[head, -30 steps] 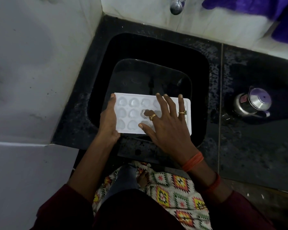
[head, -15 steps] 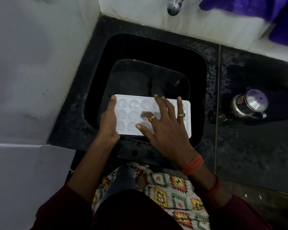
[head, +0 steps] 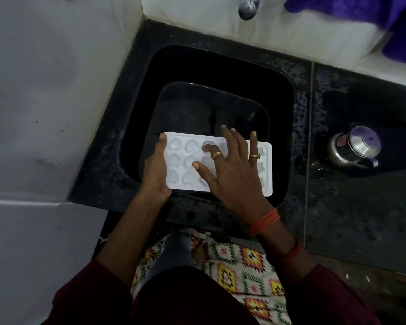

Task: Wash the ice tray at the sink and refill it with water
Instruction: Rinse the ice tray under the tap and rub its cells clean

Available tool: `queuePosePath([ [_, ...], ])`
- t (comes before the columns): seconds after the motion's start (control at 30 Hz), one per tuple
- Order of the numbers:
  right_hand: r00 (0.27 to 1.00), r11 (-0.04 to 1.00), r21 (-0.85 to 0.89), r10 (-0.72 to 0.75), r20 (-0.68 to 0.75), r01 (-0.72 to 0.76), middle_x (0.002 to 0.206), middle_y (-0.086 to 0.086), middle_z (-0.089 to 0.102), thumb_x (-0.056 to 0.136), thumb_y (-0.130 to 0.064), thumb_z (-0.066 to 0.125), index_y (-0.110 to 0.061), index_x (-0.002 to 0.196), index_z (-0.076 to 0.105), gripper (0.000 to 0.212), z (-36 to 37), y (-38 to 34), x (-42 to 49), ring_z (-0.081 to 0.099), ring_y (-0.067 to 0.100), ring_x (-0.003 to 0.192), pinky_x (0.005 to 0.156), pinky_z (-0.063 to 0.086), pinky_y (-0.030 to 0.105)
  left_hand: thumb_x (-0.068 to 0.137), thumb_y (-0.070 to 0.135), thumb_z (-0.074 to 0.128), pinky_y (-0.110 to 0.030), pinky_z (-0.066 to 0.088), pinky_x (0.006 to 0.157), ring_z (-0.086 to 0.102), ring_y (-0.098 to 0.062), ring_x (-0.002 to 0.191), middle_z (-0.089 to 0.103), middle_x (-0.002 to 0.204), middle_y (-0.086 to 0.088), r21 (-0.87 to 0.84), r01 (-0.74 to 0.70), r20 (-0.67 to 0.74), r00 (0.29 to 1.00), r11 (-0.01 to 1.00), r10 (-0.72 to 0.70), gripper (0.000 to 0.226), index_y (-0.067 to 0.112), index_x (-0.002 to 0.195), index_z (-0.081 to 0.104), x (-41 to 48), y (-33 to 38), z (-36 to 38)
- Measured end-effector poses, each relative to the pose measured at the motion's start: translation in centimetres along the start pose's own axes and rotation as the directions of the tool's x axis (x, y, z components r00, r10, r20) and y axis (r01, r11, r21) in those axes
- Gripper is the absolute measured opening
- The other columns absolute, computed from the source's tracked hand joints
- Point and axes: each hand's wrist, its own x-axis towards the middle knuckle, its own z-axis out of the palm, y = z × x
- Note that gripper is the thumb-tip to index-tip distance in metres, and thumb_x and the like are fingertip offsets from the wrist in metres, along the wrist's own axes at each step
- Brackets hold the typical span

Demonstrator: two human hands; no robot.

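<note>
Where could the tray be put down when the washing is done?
The black counter right of the sink is bare in front of the steel pot, so that looks the best spot. The strip left of the sink is narrow. Both hands, left hand and right hand, and the ice tray crowd the sink.

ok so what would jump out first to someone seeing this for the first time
The white ice tray stands out, held over the black sink: the left hand grips its left end, and the right hand lies spread across its cavities. A steel kettle sits on the dark counter to the right.
</note>
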Motion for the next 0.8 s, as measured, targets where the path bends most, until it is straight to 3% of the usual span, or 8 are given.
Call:
queuePosePath([
  [0.33,0.996,1.000,-0.020,-0.016,-0.089,0.014,0.158,0.015,0.038,0.099,-0.065,0.035,-0.029,0.119,0.069,0.054,0.0,0.1,1.1,0.024,0.033,0.152,0.124,0.000,0.060,0.086,0.072,0.057,-0.062,0.056,0.094,0.075,-0.036,0.102,0.077,0.113,-0.011,-0.008,0.000,0.008,1.000,1.000,0.000,0.062,0.021,0.118,0.074,0.4,0.4,-0.2],
  [0.8,0.993,0.993,-0.118,-0.043,-0.106,0.030,0.154,0.019,0.043,0.100,-0.064,0.036,-0.026,0.120,0.070,0.055,-0.4,0.6,1.4,0.030,0.036,0.149,0.124,-0.001,0.060,0.092,0.068,0.056,-0.057,0.059,0.092,0.076,-0.032,0.098,0.079,0.108,-0.009,0.004,-0.009,-0.004,1.000,1.000,0.009,0.054,0.021,0.113,0.075,0.5,0.7,-0.4],
])
